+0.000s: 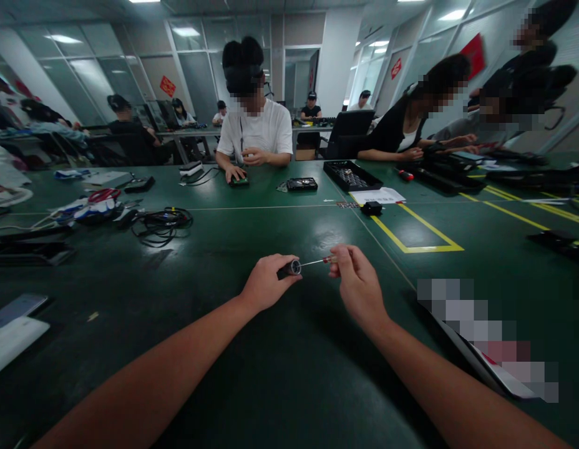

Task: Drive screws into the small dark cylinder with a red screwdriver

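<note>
Near the middle of the view, my left hand [267, 282] is closed round a small black cylindrical part [289, 269], whose round, light-rimmed end faces right. My right hand [359, 284] pinches the reddish, see-through handle of a thin screwdriver [327, 259]. The metal shaft points left, and its tip is at the round end of the black part; whether it goes inside is too small to tell. Both hands are just above the green table [214, 349].
A coil of black cable [162, 226] lies at the left, and a black tray of small parts [351, 176] stands further back. A small black block [371, 208] sits by yellow tape. Across the table, a person in a white shirt [254, 134] handles a device.
</note>
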The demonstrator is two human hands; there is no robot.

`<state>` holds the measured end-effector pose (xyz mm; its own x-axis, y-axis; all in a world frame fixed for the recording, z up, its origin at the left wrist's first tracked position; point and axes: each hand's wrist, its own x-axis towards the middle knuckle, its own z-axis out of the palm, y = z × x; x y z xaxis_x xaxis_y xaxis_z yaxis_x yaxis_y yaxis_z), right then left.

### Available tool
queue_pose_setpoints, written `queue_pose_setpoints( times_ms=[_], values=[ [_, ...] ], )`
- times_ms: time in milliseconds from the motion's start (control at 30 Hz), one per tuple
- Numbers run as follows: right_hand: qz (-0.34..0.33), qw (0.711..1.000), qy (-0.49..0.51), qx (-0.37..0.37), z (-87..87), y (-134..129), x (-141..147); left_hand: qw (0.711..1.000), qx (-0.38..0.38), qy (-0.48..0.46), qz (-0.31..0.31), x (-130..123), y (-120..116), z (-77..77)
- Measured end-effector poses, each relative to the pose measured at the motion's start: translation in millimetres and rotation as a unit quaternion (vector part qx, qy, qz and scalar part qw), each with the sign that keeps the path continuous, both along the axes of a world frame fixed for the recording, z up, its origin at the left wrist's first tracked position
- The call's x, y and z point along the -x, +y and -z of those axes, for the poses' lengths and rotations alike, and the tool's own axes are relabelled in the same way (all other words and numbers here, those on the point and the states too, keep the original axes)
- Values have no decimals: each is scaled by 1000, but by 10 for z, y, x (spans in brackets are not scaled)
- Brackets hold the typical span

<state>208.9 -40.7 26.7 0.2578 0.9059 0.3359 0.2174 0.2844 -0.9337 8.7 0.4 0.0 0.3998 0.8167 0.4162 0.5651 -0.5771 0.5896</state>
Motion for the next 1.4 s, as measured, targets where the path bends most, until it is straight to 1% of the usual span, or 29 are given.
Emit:
queue_pose_setpoints(
  times_ms=[133,300,433,467,533,600,633,667,767,867,967,1200,1333,1400],
  values=[
    [13,999,-51,11,-13,-10,-25,1000,7,4,5,-7,-1,-12],
    [7,1000,3,-22,-1,4,-5,1000,13,3,-9,-15,-18,-40],
    [6,1000,23,-14,34,19,38,1000,19,-6,-20,-24,-34,-53],
    [6,999,50,-4,48,33,35,1000,13,-9,-22,-21,-32,-60],
    [-7,989,140,38,82,81,6,1000,-12,-1,-20,-4,-17,-76],
    [-54,956,263,122,116,141,-45,999,-33,18,-16,27,12,-93],
    [-78,939,297,155,130,169,-72,999,-37,26,-16,44,29,-98],
    [-80,933,312,162,141,191,-93,999,-34,31,-19,61,44,-102],
    [-51,949,289,115,151,216,-111,999,-19,41,-22,90,67,-108],
    [-36,970,229,67,144,190,-72,999,-11,40,-19,84,52,-114],
    [-30,985,167,34,145,157,-38,999,-5,33,-15,64,27,-117],
    [-27,996,78,13,147,114,-38,1000,-13,22,-7,57,34,-76],
    [-36,998,45,-10,63,47,-16,1000,-25,18,1,62,45,-47],
    [-42,999,27,-8,14,6,-5,999,-28,18,4,62,51,-33]
  ],
)
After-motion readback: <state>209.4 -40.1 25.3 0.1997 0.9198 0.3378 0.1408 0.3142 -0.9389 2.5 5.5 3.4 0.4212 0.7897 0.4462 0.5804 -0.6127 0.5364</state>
